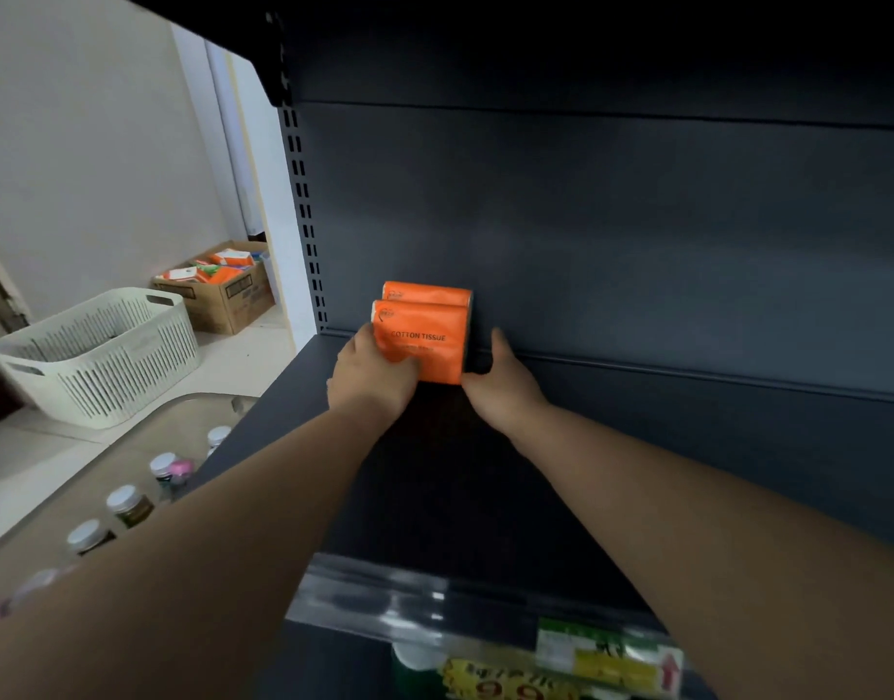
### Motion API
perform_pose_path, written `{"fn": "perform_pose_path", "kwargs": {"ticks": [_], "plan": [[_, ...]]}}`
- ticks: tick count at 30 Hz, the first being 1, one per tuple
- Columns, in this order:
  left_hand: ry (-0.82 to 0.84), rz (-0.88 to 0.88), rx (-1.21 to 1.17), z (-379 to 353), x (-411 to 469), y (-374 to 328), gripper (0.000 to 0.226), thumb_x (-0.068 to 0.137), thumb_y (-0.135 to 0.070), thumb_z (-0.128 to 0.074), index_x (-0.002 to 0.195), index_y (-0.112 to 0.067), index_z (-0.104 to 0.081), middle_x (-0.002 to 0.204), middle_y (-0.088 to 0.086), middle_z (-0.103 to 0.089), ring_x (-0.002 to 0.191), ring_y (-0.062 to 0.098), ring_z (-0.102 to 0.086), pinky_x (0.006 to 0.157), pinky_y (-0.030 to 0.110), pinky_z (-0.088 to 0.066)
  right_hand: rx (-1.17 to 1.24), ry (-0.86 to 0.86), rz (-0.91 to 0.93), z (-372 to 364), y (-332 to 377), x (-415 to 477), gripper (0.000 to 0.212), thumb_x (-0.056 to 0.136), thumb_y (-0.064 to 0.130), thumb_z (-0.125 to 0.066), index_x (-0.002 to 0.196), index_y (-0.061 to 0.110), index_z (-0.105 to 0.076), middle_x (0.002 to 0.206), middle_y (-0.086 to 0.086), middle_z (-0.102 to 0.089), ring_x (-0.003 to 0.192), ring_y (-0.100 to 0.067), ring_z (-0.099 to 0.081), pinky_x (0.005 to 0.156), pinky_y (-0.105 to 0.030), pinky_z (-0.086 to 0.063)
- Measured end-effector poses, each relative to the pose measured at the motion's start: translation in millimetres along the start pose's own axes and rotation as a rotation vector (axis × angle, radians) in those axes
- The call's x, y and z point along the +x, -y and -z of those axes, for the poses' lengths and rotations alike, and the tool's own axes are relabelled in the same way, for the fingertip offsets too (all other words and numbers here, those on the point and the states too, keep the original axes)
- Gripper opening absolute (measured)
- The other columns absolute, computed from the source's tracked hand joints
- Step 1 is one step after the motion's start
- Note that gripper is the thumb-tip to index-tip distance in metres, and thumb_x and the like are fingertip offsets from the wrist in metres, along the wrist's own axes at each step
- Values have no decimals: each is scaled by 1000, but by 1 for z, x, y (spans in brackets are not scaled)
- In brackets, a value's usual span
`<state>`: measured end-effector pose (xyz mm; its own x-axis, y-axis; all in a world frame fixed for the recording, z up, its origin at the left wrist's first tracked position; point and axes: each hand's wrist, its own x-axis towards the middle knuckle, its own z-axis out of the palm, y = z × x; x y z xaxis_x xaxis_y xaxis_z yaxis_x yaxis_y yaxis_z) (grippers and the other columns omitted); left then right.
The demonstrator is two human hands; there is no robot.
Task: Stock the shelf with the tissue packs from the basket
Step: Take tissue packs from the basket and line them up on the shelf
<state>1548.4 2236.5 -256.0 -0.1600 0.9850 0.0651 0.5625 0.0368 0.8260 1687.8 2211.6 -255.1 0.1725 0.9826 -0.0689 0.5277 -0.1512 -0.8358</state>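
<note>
Pretty plain room tbh, white wall (81,118) on the left, pale floor (242,356) with a cardboard box (227,300) sitting against that wall, white-lidded jars (124,502) lined up lower left, bright over there but dim near the dark back panel (586,219).

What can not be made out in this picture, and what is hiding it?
Head view only.
Rear tissue pack: only its top shows; the front tissue pack covers the rest.
Basket: its wall hides the bottom, contents unknown.
Front tissue pack's small print: covered by the left hand.
Right hand: finger pose lost in shadow.
Price label: blurred, cut by bottom edge.
</note>
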Motion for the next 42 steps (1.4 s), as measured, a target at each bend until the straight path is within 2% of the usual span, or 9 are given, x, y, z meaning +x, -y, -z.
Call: {"fn": "perform_pose_path", "kwargs": {"ticks": [2, 4, 7, 10, 13, 17, 22, 29, 42], "plan": [[-8, -74, 226, -1, -19, -6, 67, 86, -37, -53, 147, -23, -28, 152, 6, -33, 142, 29, -27, 116, 53, -20, -58, -10, 18, 9, -3, -14, 76, 95, 21, -48, 152, 29, 0, 161, 0, -11, 140, -23, -31, 109, -36, -37], [-15, -176, 402, -2, -39, -14, 72, 87, -42, -51, 150, -26, -20, 159, 3, -20, 148, 26, -11, 119, 52, -8, -171, -29, 57, 21, -8, -31, 74, 95, 21, -46, 152, 28, -1, 161, 5, 1, 146, -19, -15, 115, -39, -29], [-1, -291, 536, -2, -68, -25, 73, 88, -43, -48, 152, -27, -15, 161, 3, -11, 149, 26, -2, 119, 52, -2, -377, -76, 113, 42, -16, -56, 71, 96, 26, -44, 153, 27, -2, 161, 4, 6, 148, -18, -3, 118, -44, -18], [-8, -390, 602, -4, -95, -36, 73, 88, -43, -47, 152, -26, -15, 161, 3, -10, 149, 26, -2, 119, 52, -3, -569, -131, 148, 61, -24, -84, 68, 97, 34, -42, 153, 28, -3, 161, 3, 7, 148, -19, 1, 119, -46, -11], [-32, -449, 638, -5, -121, -46, 73, 87, -42, -49, 151, -24, -19, 161, 4, -14, 149, 25, -6, 119, 51, -5, -721, -184, 206, 81, -29, -111, 68, 96, 39, -41, 152, 29, -5, 161, 0, 4, 148, -21, -1, 117, -47, -13], [-60, -529, 679, -11, -158, -53, 70, 86, -41, -49, 149, -21, -25, 158, 7, -22, 147, 27, -12, 119, 51, -5, -813, -238, 286, 102, -38, -147, 68, 94, 43, -42, 151, 28, -9, 161, -2, -3, 147, -22, -7, 114, -48, -19], [-31, -558, 694, -28, -209, -53, 69, 86, -38, -48, 149, -21, -24, 158, 6, -21, 147, 26, -11, 119, 51, -7, -926, -205, 336, 122, -60, -191, 69, 94, 44, -40, 152, 27, -7, 161, -2, -1, 148, -23, -4, 116, -49, -17], [54, -620, 700, -58, -279, -34, 70, 89, -42, -49, 150, -20, -23, 159, 7, -19, 148, 28, -9, 119, 51, -6, -997, -174, 296, 132, -114, -247, 72, 94, 46, -39, 152, 25, -2, 161, -1, 4, 148, -25, 2, 117, -50, -11], [220, -574, 738, -76, -368, 31, 70, 85, -35, -51, 148, -21, -24, 159, 9, -18, 148, 29, -7, 119, 54, -8, -1026, -14, 200, 118, -209, -340, 73, 95, 46, -35, 152, 24, 5, 161, -3, 8, 148, -22, 8, 118, -49, -4]]}}
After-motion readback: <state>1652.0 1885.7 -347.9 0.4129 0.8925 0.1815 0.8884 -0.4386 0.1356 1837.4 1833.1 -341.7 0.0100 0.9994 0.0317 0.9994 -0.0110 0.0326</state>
